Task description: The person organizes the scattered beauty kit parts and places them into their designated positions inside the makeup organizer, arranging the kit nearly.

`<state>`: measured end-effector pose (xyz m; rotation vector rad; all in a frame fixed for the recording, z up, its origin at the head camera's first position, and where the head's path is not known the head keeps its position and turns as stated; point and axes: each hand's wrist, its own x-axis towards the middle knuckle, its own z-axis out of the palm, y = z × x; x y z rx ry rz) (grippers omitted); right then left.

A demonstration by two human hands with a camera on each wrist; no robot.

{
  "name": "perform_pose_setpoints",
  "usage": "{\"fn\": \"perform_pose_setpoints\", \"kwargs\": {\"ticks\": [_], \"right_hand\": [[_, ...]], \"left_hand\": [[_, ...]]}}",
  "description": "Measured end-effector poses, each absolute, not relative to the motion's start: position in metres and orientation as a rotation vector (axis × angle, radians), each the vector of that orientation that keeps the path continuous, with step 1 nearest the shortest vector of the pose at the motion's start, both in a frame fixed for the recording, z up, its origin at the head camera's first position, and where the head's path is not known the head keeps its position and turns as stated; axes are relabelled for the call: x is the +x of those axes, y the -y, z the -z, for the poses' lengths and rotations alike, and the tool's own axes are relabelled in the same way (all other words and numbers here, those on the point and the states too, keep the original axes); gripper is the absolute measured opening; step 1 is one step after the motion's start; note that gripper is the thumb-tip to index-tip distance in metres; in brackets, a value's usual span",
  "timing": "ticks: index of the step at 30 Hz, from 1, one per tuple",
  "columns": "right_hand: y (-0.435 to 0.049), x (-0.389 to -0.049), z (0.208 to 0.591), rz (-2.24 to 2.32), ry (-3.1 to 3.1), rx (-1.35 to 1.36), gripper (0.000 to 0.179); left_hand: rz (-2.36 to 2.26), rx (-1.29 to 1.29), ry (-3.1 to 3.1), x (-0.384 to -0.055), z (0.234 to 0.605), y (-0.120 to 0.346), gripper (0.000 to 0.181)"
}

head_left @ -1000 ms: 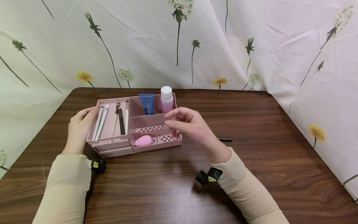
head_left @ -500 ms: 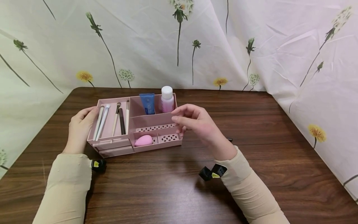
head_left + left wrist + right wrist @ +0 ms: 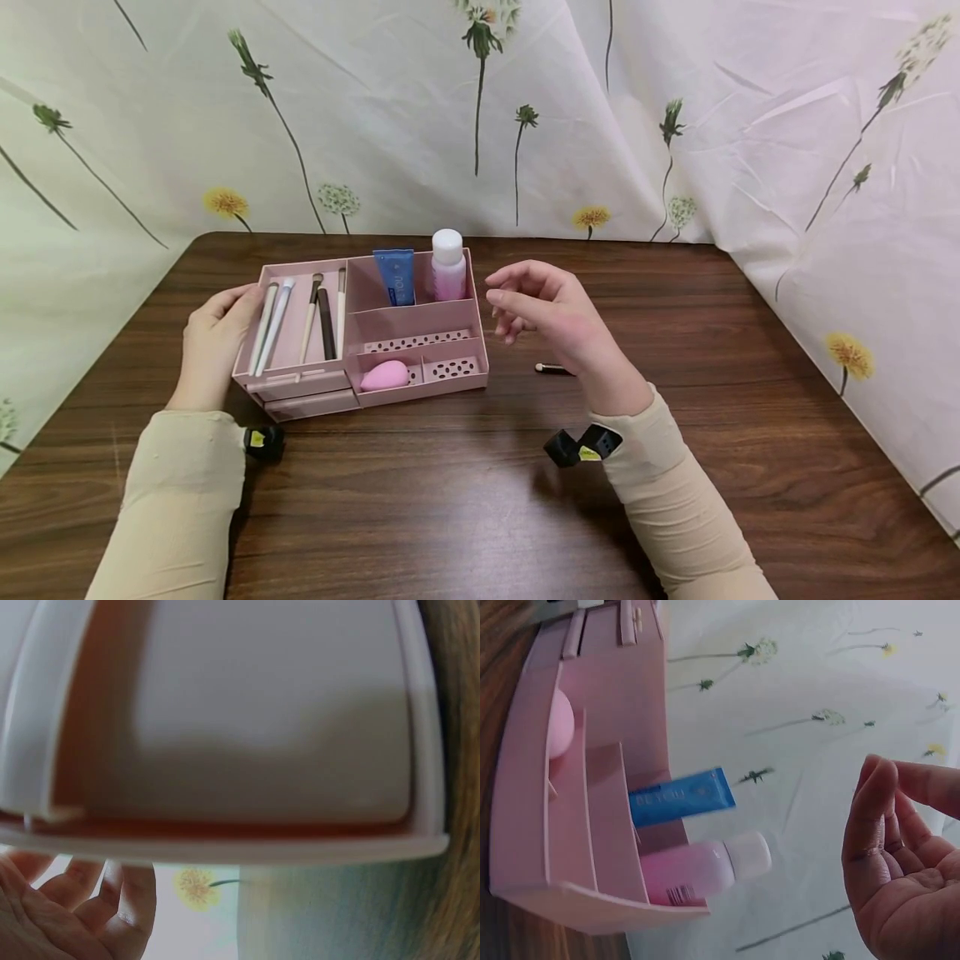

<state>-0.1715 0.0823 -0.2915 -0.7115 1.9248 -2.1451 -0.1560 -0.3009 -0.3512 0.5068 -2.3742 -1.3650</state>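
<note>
A pink makeup organizer (image 3: 416, 318) stands left of the middle of the table. My left hand (image 3: 210, 346) rests against its left side, thumb at the top rim; in the left wrist view the fingers (image 3: 131, 907) reach along the box. Several makeup brushes (image 3: 327, 325) lie in the left tray. A blue tube (image 3: 396, 279) and a white-capped bottle with pink contents (image 3: 448, 275) stand in the rear compartments. A pink makeup sponge (image 3: 385, 376) sits in a front section. My right hand (image 3: 555, 321) hovers right of the organizer, fingers loosely bent, holding nothing.
A short dark stick with a pale band (image 3: 551, 368) lies on the wooden table (image 3: 420, 517), partly hidden behind my right hand. A floral cloth (image 3: 360, 108) hangs behind the table. Small black cameras (image 3: 581, 447) sit at both wrists.
My right hand has moved right and slightly away from me, off the organizer's front right sections. The dark stick's left end now shows. My left hand and the organizer stay in place.
</note>
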Motion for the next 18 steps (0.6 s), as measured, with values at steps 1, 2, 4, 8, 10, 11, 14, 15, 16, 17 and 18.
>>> {"fn": "perform_pose_setpoints", "kwargs": {"ticks": [1,2,4,8,10,11,14,15,16,17,18], "right_hand": [[-0.084,-0.173,0.291,2.145,-1.934,-0.708,0.017],[-0.086,-0.174,0.29,2.146,-1.941,-0.708,0.018],[-0.091,-0.177,0.289,2.147,-1.956,-0.712,0.019],[-0.102,-0.184,0.288,2.117,-2.008,-0.702,0.019],[-0.107,-0.187,0.288,2.08,-2.042,-0.692,0.018],[-0.11,-0.188,0.288,2.057,-2.061,-0.69,0.018],[-0.117,-0.193,0.287,1.991,-2.108,-0.695,0.017],[-0.119,-0.194,0.287,1.967,-2.122,-0.706,0.017],[-0.122,-0.196,0.287,1.947,-2.133,-0.716,0.018],[-0.125,-0.197,0.288,1.928,-2.143,-0.725,0.018],[-0.128,-0.199,0.288,1.912,-2.146,-0.736,0.019]], "left_hand": [[1.365,0.508,2.375,-0.156,0.351,0.301,0.06],[1.362,0.508,2.377,-0.156,0.351,0.3,0.06],[1.36,0.511,2.377,-0.155,0.35,0.3,0.06],[1.369,0.515,2.368,-0.154,0.349,0.299,0.059],[1.378,0.515,2.363,-0.154,0.349,0.298,0.058],[1.379,0.514,2.363,-0.154,0.349,0.298,0.058],[1.376,0.51,2.365,-0.154,0.349,0.299,0.058],[1.375,0.509,2.365,-0.154,0.349,0.299,0.058],[1.373,0.508,2.367,-0.154,0.349,0.299,0.058],[1.374,0.505,2.366,-0.154,0.349,0.299,0.058],[1.376,0.504,2.365,-0.154,0.349,0.299,0.058]]}}
